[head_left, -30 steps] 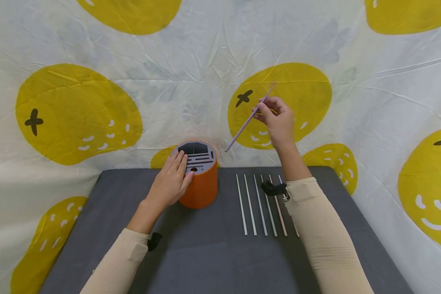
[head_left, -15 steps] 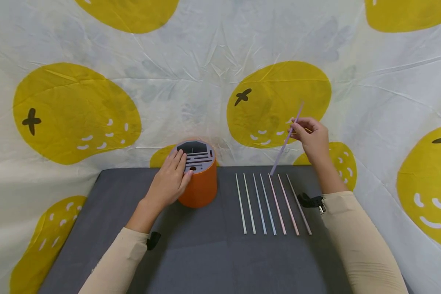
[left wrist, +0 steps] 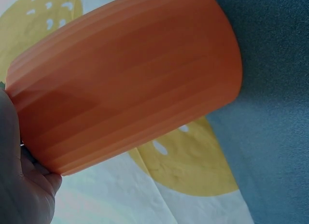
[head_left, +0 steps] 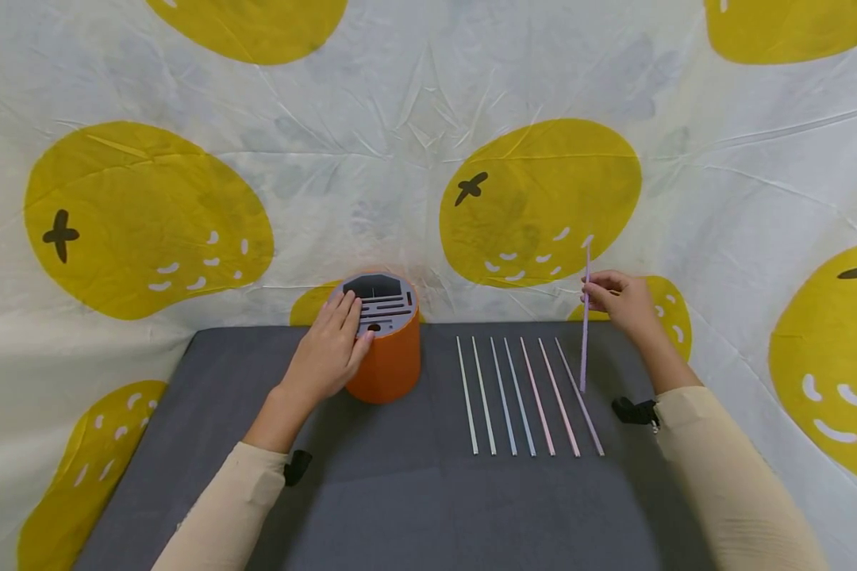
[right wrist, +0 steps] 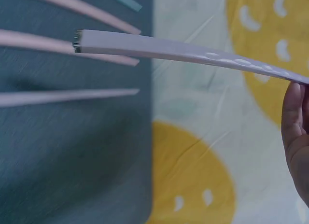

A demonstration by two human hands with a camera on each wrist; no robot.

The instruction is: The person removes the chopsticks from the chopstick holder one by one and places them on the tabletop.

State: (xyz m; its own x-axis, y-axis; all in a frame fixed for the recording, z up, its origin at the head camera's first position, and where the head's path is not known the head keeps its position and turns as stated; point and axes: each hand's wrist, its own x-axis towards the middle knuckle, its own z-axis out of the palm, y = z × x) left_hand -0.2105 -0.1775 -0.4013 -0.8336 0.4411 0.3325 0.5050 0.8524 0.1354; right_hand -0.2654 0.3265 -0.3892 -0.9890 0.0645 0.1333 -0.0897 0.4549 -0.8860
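In the head view my left hand (head_left: pixel 332 341) rests on the slotted grey top of an orange cylindrical knife block (head_left: pixel 386 369), fingers extended across it. The left wrist view shows the ribbed side of the orange block (left wrist: pixel 130 84). Over at the right, my right hand (head_left: pixel 624 301) pinches a lilac chopstick (head_left: pixel 585 333) by its upper part, so it hangs nearly upright. Its square, metallic-looking end shows in the right wrist view, where part of the right hand (right wrist: pixel 297 137) is visible. The hanging end is near a purple chopstick (head_left: pixel 578 396) lying at the row's right; contact is unclear.
Several chopsticks lie side by side on the dark grey tabletop (head_left: pixel 414 507), including a pale one (head_left: pixel 467 396), a blue one (head_left: pixel 519 396) and a pink one (head_left: pixel 537 396). A white cloth (head_left: pixel 371 103) with yellow fruit prints hangs behind the table.
My right hand has moved right and down with the lilac chopstick, which has swung from slanted to nearly upright. My left hand has stayed on the knife block.
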